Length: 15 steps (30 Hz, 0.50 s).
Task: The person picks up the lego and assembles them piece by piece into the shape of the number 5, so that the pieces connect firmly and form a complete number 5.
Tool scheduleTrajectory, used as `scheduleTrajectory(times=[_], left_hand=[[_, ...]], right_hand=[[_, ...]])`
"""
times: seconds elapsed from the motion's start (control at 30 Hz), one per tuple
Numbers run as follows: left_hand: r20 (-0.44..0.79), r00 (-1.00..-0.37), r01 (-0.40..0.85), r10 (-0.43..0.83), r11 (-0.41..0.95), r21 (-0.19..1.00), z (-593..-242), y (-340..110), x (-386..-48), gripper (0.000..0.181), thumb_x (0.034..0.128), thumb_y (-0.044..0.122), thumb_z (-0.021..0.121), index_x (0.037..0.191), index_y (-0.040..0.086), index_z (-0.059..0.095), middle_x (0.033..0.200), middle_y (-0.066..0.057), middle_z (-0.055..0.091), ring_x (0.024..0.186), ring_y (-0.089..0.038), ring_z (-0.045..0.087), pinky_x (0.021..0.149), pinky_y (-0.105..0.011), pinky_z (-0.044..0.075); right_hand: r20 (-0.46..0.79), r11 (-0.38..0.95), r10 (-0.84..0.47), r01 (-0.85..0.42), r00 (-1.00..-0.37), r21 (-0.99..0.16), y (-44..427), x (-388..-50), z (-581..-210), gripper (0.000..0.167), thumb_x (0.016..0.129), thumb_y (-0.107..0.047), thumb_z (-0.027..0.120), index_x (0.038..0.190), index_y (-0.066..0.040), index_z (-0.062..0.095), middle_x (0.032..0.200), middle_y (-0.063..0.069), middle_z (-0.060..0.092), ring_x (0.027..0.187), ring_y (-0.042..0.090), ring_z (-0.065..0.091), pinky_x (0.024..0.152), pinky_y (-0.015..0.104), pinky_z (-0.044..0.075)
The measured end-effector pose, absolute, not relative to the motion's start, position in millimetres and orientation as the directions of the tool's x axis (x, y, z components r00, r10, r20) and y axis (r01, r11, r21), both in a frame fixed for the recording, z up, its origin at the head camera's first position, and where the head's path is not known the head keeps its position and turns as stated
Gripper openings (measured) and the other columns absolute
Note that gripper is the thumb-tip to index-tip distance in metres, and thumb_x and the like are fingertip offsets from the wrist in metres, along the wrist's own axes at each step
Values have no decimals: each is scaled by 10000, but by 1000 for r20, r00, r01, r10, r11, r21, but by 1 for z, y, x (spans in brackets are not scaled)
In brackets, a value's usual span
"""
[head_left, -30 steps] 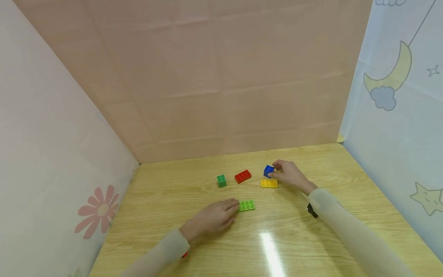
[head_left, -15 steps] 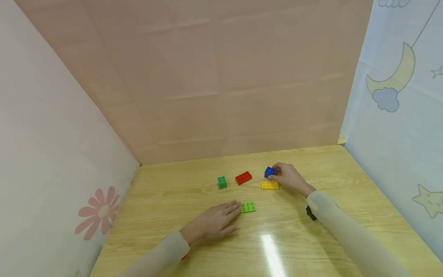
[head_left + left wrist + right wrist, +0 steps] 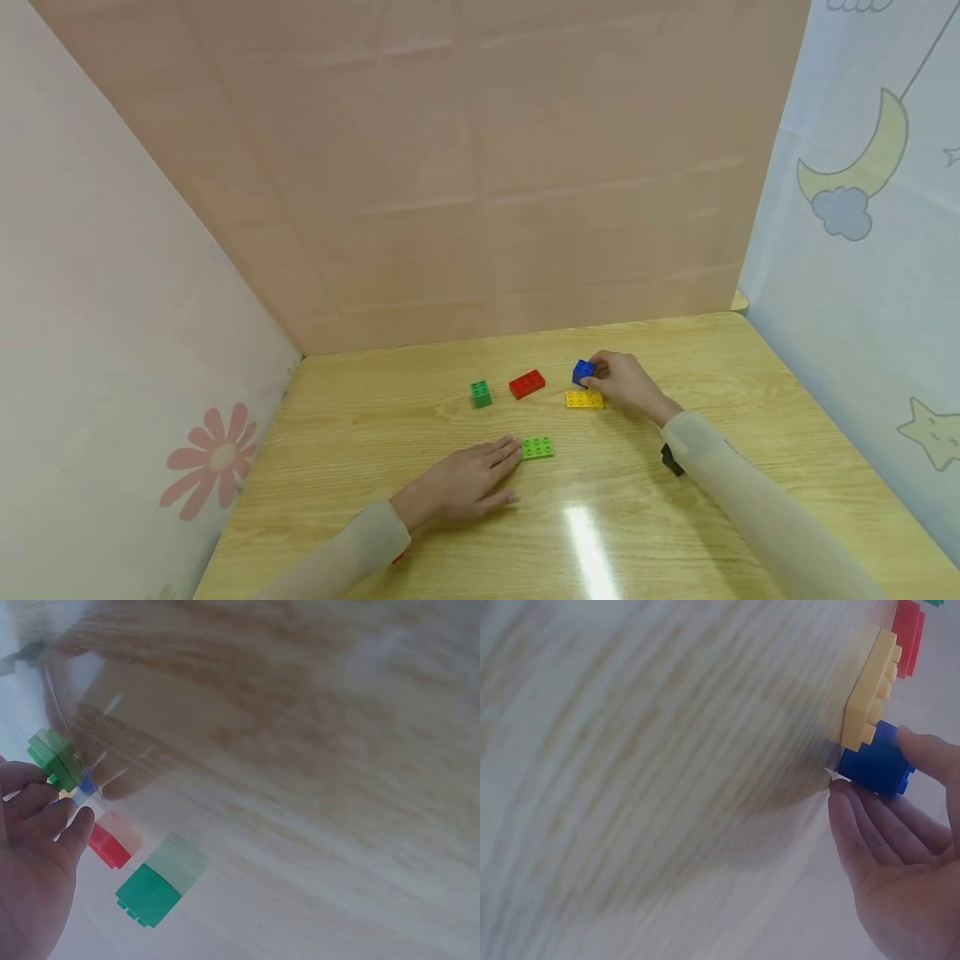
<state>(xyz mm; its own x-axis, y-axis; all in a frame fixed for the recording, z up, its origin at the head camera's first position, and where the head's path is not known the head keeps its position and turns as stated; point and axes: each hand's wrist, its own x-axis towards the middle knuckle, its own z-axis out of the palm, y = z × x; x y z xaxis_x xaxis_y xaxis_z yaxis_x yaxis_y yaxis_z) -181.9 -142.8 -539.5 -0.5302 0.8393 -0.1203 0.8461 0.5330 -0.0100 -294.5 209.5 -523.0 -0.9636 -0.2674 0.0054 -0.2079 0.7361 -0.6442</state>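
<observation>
My right hand [image 3: 628,385] pinches a blue building brick [image 3: 581,371] by its right side, thumb near, fingers far. In the right wrist view the thumb and fingertips lie on either side of the blue brick [image 3: 875,763], which stands upright on the table. A flat yellow brick [image 3: 584,400] lies just in front of it. Left of centre, my left hand [image 3: 472,482] is stretched out flat, its fingertips at the left end of a lime green brick [image 3: 537,448]. Beyond the fingers, the left wrist view shows that lime green brick [image 3: 56,760].
A red brick [image 3: 527,384] and a square green brick [image 3: 481,393] sit farther back on the wooden table [image 3: 360,392]. A black object [image 3: 672,461] shows partly beneath the right sleeve, and a bit of red [image 3: 399,556] beside the left one. Covered walls enclose the sides and back.
The left hand's fingers have straightened and its thumb has spread away from them. The right hand has stayed at the blue brick, which has hardly moved.
</observation>
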Motion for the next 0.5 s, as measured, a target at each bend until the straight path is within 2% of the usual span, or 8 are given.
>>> scheduleTrajectory(times=[0.5], left_hand=[[-133,-539,839,832,544,9,-538,-141,-181,758,1123,594,165,1674,78,240,1759,-70,238,1629,-209,267,1298,-353,336]], right_hand=[[-3,728,-258,-192,-966,-658,211,-294,-520,404,1017,-182,699,1326,68,629,1229,246,732,1099,348,734,947,498,622]])
